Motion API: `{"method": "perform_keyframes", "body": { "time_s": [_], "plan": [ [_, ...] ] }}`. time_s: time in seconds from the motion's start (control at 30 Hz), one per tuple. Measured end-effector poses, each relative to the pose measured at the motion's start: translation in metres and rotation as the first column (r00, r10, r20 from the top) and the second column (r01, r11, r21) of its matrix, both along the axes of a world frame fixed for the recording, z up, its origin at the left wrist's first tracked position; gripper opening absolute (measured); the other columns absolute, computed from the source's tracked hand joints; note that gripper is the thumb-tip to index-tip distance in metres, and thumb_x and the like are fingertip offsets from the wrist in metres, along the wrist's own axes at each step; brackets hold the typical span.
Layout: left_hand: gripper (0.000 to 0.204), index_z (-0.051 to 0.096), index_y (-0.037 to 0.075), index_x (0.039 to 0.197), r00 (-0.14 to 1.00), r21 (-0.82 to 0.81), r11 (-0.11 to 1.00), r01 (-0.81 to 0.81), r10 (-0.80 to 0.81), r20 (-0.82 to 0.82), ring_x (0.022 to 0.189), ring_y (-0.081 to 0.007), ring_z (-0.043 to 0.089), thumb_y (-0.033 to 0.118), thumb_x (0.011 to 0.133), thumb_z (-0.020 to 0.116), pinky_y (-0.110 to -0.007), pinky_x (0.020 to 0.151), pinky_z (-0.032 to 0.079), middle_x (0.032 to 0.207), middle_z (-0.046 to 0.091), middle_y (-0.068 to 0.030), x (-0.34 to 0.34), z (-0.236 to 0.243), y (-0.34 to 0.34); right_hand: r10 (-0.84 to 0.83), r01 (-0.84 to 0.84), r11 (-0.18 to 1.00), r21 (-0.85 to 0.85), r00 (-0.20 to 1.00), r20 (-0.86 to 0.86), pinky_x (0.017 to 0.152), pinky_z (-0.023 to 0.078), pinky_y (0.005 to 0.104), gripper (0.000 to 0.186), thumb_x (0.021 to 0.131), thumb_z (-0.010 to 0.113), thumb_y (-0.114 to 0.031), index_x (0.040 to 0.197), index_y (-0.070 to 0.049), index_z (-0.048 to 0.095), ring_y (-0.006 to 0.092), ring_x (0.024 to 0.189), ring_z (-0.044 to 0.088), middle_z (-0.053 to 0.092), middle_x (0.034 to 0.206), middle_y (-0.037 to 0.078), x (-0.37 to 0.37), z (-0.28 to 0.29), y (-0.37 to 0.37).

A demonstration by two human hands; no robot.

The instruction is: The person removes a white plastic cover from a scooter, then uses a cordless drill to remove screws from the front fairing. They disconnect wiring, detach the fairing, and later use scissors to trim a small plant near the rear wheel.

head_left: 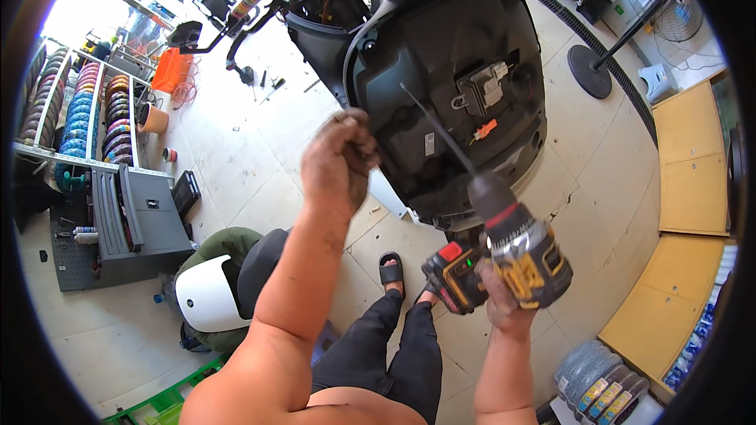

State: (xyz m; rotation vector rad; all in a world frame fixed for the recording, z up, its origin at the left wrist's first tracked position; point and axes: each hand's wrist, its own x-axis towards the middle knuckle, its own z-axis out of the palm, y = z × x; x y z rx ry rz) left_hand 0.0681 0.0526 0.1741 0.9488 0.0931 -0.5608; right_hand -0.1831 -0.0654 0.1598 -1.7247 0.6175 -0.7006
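Observation:
My right hand [504, 299] is wrapped around the grip of a yellow-and-black cordless drill [529, 256]. A long thin bit [441, 127] sticks out of its chuck, its tip over a black plastic scooter panel [394, 122]. My left hand [342, 153] is raised beside the panel's left edge. Its fingers are curled together, and whatever they may hold is too small to make out. Set in the panel are a grey electronic module [490, 88] and an orange connector [484, 131].
Handlebars [248, 4] rise at the far left of the scooter. A fan's round base [589, 72] and a black corrugated hose [583, 27] lie to the right. Racks of tyres [79, 114], a grey toolbox [153, 212] and a white cover [209, 299] are at left; yellow cabinets [689, 165] stand at right.

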Motion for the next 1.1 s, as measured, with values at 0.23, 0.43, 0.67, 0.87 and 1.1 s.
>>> {"method": "perform_keyframes", "body": {
  "time_s": [0.23, 0.43, 0.67, 0.87, 1.1],
  "plan": [
    [0.065, 0.057, -0.001, 0.126, 0.547, 0.657, 0.541, -0.525, -0.377, 0.748, 0.105, -0.0323, 0.059, 0.034, 0.074, 0.074, -0.037, 0.092, 0.046, 0.106, 0.063, -0.0195, 0.083, 0.015, -0.029, -0.008, -0.038, 0.947, 0.318, 0.990, 0.143, 0.068, 0.053, 0.0299, 0.043, 0.076, 0.068, -0.001, 0.117, -0.002, 0.056, 0.0164, 0.076, 0.061, 0.064, 0.100, 0.012, 0.082, 0.016, -0.025],
    [0.049, 0.065, 0.004, 0.118, 0.573, 0.665, 0.633, -0.397, -0.395, 0.718, 0.104, -0.0326, 0.059, 0.030, 0.076, 0.073, -0.037, 0.092, 0.046, 0.105, 0.063, -0.0199, 0.101, 0.009, -0.042, -0.031, -0.095, 0.820, 0.565, 0.978, 0.208, 0.067, 0.053, 0.0309, 0.050, 0.077, 0.071, -0.004, 0.124, -0.003, 0.052, 0.0169, 0.072, 0.060, 0.063, 0.105, 0.016, 0.094, 0.010, -0.031],
    [0.043, 0.066, 0.008, 0.117, 0.563, 0.619, 0.659, -0.428, -0.341, 0.752, 0.101, -0.0312, 0.060, 0.028, 0.080, 0.071, -0.037, 0.091, 0.046, 0.101, 0.063, -0.0184, 0.103, 0.001, -0.044, -0.026, -0.114, 0.792, 0.600, 0.975, 0.220, 0.068, 0.054, 0.0282, 0.041, 0.078, 0.071, -0.004, 0.117, -0.002, 0.058, 0.0137, 0.078, 0.062, 0.066, 0.103, 0.011, 0.099, 0.009, -0.033],
    [0.041, 0.067, 0.008, 0.115, 0.584, 0.606, 0.678, -0.417, -0.311, 0.750, 0.099, -0.0312, 0.060, 0.029, 0.080, 0.071, -0.036, 0.090, 0.046, 0.100, 0.064, -0.0178, 0.101, 0.002, -0.045, -0.046, -0.107, 0.780, 0.616, 0.973, 0.228, 0.068, 0.054, 0.0284, 0.040, 0.078, 0.071, -0.003, 0.116, -0.001, 0.059, 0.0136, 0.078, 0.062, 0.067, 0.103, 0.011, 0.100, 0.009, -0.034],
    [0.040, 0.069, 0.009, 0.113, 0.584, 0.644, 0.617, -0.452, -0.341, 0.737, 0.096, -0.0318, 0.061, 0.031, 0.080, 0.072, -0.037, 0.088, 0.047, 0.098, 0.065, -0.0182, 0.097, 0.009, -0.049, -0.008, -0.076, 0.852, 0.518, 0.987, 0.158, 0.069, 0.053, 0.0282, 0.034, 0.077, 0.072, -0.003, 0.110, 0.000, 0.062, 0.0147, 0.075, 0.063, 0.068, 0.102, 0.010, 0.098, 0.025, -0.032]
  ]
}}
